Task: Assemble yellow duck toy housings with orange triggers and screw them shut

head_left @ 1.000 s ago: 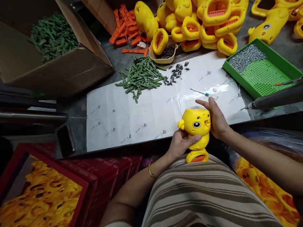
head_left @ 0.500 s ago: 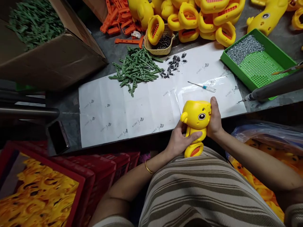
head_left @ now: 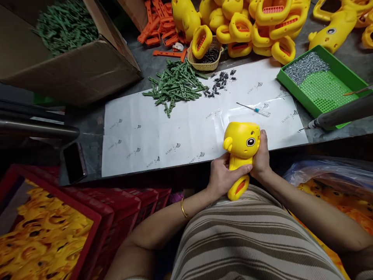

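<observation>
Left fingers snug around a yellow toy, right fingers against it

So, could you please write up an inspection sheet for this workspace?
Surface: grey tabletop, partly covered by a white sheet with printed marks.
Work items: yellow toy held in front of the person; screwdriver lying on the sheet.
Clutter: loose green parts and black springs on the sheet; orange parts, small basket and pile of yellow toys towards the back; phone at the left.
Hands: left hand grips the toy's body; right hand is against its other side, fingers mostly hidden.
Cables: nothing clearly seen.
Surroundings: cardboard box with more green parts at left; red crates below left; green tray of small metal pieces and a grey tool at right; plastic bag below right.
</observation>
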Demonstrator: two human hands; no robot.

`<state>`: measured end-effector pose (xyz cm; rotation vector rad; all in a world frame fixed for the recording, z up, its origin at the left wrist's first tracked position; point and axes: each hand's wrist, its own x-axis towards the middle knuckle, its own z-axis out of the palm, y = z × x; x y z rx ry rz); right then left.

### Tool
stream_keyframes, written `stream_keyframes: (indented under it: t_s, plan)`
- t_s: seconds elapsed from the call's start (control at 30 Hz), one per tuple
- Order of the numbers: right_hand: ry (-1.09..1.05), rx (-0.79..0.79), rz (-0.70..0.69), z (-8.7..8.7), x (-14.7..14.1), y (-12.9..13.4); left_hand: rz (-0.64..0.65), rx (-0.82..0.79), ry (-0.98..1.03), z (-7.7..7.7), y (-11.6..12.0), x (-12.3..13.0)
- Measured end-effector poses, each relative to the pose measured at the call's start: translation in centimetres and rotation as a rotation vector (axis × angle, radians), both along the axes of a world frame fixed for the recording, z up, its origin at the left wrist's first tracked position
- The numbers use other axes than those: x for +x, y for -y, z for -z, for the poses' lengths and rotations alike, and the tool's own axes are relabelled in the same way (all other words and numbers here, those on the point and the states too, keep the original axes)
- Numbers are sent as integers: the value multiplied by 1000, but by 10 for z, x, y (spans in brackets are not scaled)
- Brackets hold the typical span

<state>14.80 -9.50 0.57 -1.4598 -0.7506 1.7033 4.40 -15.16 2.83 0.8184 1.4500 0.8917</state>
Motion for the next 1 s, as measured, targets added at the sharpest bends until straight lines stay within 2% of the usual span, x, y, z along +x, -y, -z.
stream_keyframes:
  t_s: [0.1, 0.2, 0.4, 0.53, 0.67, 0.8, 0.87, 0.93, 1.0]
  plan:
    - [45, 99, -58, 2, -6, -16, -31, 67, -50, 1, -9, -2]
    - [39, 118, -141, 4, -7, -21, 25, 62, -43, 4, -14, -7]
    - [-9, 138, -168, -3, -3, -5, 188, 19, 40, 3, -8, -24]
    - [7, 119, -178, -10, -2, 5, 272, 61, 107, 2, -1, -28]
    - [51, 122, -126, -7, -1, 7, 276, 123, -16, 0, 4, -21]
    - [82, 138, -116, 2, -2, 1, 195, 96, -182, 0, 6, -13]
    - [21, 107, -125, 4, -3, -3, 169, 97, -142, 3, 7, -11]
    - [-55, 67, -165, 4, -5, -6, 200, 89, -86, 6, 10, -12]
    - [-106, 39, -217, 0, -5, -5, 204, 54, -106, 8, 14, -13]
